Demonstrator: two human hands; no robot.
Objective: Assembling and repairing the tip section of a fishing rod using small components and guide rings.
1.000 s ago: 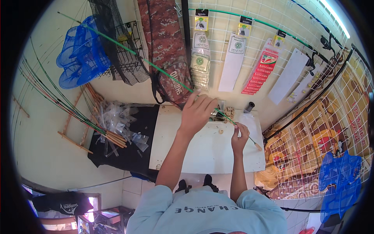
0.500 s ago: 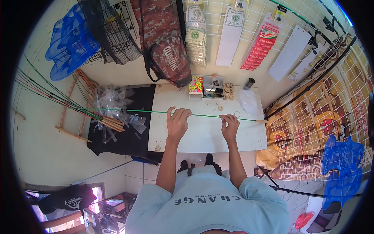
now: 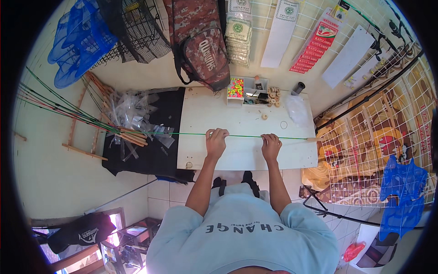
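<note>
Crosswise, green rod point(image 3: 246, 135) (level) through left hand point(image 3: 216, 140), right hand point(image 3: 271, 144).

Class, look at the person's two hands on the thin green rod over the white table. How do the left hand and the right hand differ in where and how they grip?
The left hand grips the green rod nearer its long free end, which runs off the white table to the person's left; the right hand grips nearer the short end by the table's right edge. The left hand sits slightly higher in the picture than the right hand. Both are closed around the rod, knuckles up, holding it level across the table.
</note>
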